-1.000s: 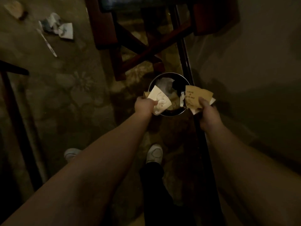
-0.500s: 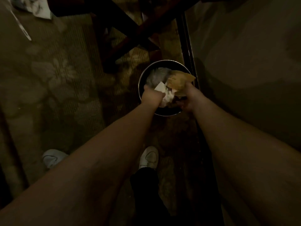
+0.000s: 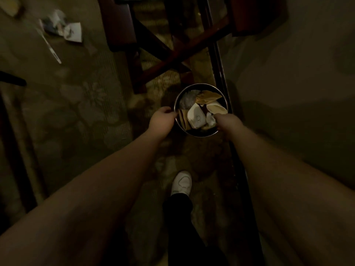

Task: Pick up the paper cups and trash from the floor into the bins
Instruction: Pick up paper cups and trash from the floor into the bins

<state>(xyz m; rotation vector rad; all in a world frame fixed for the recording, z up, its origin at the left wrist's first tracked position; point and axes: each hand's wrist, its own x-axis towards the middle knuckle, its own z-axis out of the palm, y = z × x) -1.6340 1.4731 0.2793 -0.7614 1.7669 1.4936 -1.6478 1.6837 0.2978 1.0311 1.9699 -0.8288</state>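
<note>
A round metal bin stands on the carpet by a dark rail. It holds a crushed white paper cup, brown paper, a ribbed brown sleeve and crumpled white paper. My left hand is curled against the bin's left rim. My right hand lies over the lower right rim, fingertips beside the crumpled white paper. More trash lies on the floor far left: a torn printed wrapper, a thin white stick and a tan scrap.
A dark red wooden chair base with crossed bars stands just beyond the bin. A plain wall runs along the right. My white shoe is on the patterned carpet below the bin. A dark post stands at the left.
Both hands carried cups and paper over the bin, pushed them in and let them go. The hands have since spread apart to the bin's rim, and the view has tilted back up.
</note>
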